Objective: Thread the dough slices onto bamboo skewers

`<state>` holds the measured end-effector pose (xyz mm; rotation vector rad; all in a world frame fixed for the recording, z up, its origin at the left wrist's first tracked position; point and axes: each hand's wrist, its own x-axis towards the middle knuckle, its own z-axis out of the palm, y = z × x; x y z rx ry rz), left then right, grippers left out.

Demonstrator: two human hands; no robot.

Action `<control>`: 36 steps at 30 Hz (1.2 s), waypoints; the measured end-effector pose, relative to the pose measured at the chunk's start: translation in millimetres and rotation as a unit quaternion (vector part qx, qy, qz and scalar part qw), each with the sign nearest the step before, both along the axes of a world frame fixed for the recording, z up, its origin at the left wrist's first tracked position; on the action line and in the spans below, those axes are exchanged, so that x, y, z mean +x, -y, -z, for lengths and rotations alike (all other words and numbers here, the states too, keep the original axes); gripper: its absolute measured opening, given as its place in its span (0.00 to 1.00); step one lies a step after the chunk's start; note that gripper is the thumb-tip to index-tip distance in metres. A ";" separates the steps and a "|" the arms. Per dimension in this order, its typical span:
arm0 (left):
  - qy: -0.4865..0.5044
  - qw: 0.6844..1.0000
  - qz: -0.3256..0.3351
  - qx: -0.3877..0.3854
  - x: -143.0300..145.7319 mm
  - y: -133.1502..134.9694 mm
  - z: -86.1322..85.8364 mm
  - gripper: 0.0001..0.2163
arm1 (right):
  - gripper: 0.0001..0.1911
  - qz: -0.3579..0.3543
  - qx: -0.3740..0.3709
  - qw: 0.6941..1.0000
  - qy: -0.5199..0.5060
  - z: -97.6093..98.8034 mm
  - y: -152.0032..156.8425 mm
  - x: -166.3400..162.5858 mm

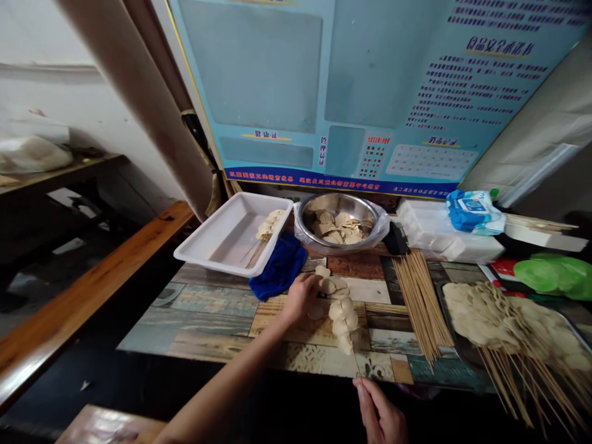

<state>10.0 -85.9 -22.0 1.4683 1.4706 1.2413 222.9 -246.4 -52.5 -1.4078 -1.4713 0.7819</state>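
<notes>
My left hand point(301, 297) reaches over the patterned table point(208, 314), fingers curled on pale round slices point(329, 285) lying loose there. A row of the same slices point(346, 320) sits threaded on a thin bamboo skewer point(356, 362) that runs toward me. My right hand point(380, 412) is at the table's near edge, fingers pinched around the skewer's bottom end. A steel bowl point(341, 223) of more slices stands beyond.
A white plastic tray point(231, 234) holds a few skewered slices at back left, a blue cloth point(279, 266) beside it. Loose bamboo skewers point(422, 302) lie right of centre. A metal tray point(518, 327) of finished skewers fills the right. Wet wipes point(472, 211) and a white box sit behind.
</notes>
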 end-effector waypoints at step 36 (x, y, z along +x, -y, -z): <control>0.357 0.905 0.119 -0.196 -10.5 21.1 -41.9 0.17 | 0.18 -0.036 0.052 0.998 0.010 -20.2 4.6 -8.8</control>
